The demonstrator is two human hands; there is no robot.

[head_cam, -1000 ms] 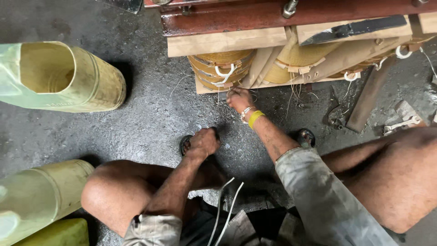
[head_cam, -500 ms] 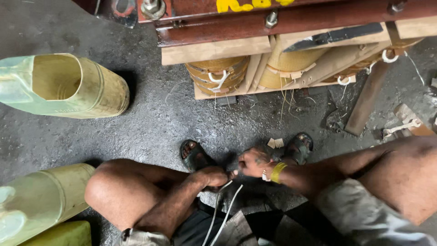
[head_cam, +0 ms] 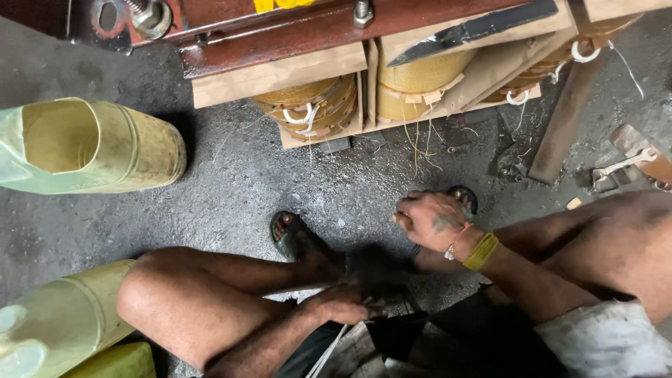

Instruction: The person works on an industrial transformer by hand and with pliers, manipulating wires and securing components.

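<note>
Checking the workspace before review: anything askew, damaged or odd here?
Loose wire ends hang frayed under the wound coils. A yellow-green cylinder lies tipped on its side on the floor. A long dark blade rests across the coil assembly's boards. Scrap bits litter the floor at right.

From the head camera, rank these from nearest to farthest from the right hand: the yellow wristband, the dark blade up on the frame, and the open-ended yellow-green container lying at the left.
Measured from the right hand:
1. Yellow wristband, on that hand's own wrist.
2. Dark blade, above it, on the frame at the top.
3. Yellow-green container, far across the floor at the left.
</note>
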